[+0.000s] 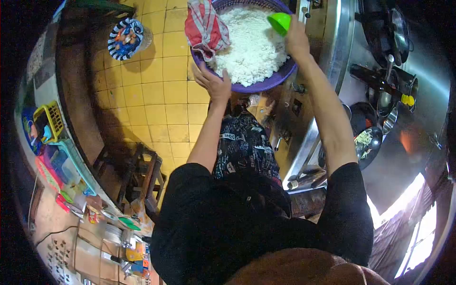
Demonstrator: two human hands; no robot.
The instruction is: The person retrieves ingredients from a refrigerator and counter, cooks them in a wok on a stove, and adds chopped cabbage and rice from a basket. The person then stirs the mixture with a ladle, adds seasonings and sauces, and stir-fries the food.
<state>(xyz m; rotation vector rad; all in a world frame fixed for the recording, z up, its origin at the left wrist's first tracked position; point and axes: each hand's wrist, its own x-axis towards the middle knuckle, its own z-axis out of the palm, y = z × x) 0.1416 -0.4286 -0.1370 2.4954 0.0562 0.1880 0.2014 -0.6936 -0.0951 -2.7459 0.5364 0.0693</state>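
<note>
A purple plastic basket (273,84) full of white cooked rice (249,45) is at the top middle of the head view. My left hand (211,83) grips the basket's near left rim, with the thumb on the rice side. Just above that hand, a knotted red and white striped cloth (207,28) lies over the left rim. On the right, my right hand (298,40) is closed round a bright green plastic scoop (280,23), held over the rice near the right rim. The scoop's handle, if any, is hidden by the fingers.
A steel counter (406,164) with pans and a wok of shredded vegetables (365,142) runs along the right. On the yellow tiled floor (166,95) at left stands a striped bin (126,40) with rubbish. A wooden stool (147,173) and a shelf with plastic trays (71,164) are lower left.
</note>
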